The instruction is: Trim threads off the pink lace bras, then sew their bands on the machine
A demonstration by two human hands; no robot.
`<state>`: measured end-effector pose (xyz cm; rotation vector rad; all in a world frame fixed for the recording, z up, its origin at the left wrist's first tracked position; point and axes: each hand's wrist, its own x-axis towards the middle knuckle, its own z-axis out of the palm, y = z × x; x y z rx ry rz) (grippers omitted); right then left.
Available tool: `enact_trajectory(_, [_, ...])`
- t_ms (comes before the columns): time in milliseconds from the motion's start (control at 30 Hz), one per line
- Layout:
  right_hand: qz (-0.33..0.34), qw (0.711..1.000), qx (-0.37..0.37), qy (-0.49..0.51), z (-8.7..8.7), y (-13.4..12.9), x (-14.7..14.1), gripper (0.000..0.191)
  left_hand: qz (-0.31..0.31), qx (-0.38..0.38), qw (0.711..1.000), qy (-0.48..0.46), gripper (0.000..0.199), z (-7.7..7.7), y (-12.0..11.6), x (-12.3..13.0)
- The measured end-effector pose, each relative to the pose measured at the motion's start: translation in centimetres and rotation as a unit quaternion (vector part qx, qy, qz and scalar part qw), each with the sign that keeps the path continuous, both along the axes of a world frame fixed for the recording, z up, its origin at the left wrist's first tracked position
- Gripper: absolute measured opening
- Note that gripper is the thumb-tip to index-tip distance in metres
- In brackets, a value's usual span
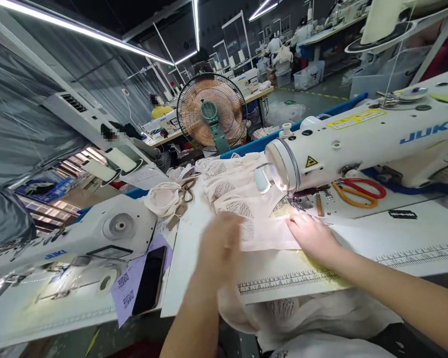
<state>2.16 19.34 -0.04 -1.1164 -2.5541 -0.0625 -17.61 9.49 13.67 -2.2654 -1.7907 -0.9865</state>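
A pale cream garment piece with lace (267, 233) lies flat on the white table in front of the sewing machine (332, 139). My right hand (309, 233) rests on its right end, fingers stretched out, just below the needle area. Over the left end is my left hand (222, 243), smeared by motion, so its fingers cannot be made out. More lace pieces (224, 189) are heaped behind, to the left of the machine head. Cream fabric (283, 318) also hangs below the table's front edge.
Orange-handled scissors (354, 196) and red-handled ones (373, 186) lie beside the machine. A phone (149, 281) rests on purple paper (125, 293) at the left, near a second machine (108, 228). A fan (211, 112) stands behind. A ruler strip (276, 282) runs along the front edge.
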Motion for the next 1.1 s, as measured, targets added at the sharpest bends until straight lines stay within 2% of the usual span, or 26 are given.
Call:
enact_trajectory(67, [-0.002, 1.0, 0.0, 0.015, -0.5, -0.2, -0.1, 0.029, -0.119, -0.145, 0.98, 0.06, 0.025, -1.7, 1.4, 4.2])
enact_trajectory(133, [0.002, 0.999, -0.001, 0.035, -0.9, -0.2, -0.1, 0.03, -0.136, -0.246, 0.955, 0.095, 0.025, -3.9, 3.5, 7.0])
enact_trajectory(233, [0.027, 0.997, 0.004, 0.066, -1.5, -0.2, 0.1, 0.035, -0.113, -0.278, 0.948, 0.105, 0.029, -6.9, 6.4, 8.3])
enact_trajectory(333, [0.069, 0.993, 0.019, 0.091, -2.0, -0.3, 1.3, 0.041, -0.108, -0.258, 0.95, 0.142, 0.034, -8.4, 7.6, 7.7])
enact_trajectory(500, [0.109, 0.986, 0.05, 0.113, -2.8, -1.4, 5.3, 0.034, -0.034, -0.249, 0.94, 0.232, 0.047, -8.9, 6.9, 7.5])
enact_trajectory(667, [0.115, 0.987, 0.041, 0.109, -3.1, -2.8, 8.0, 0.035, 0.018, -0.246, 0.933, 0.263, 0.051, -9.1, 6.8, 7.8])
enact_trajectory(933, [0.106, 0.986, 0.055, 0.119, -3.3, -2.4, 6.3, 0.037, 0.027, -0.289, 0.925, 0.245, 0.053, -8.3, 9.1, 8.3])
enact_trajectory(1100, [0.1, 0.987, 0.066, 0.109, -3.3, -2.1, 5.9, 0.035, 0.018, -0.289, 0.924, 0.25, 0.052, -8.3, 9.5, 8.1])
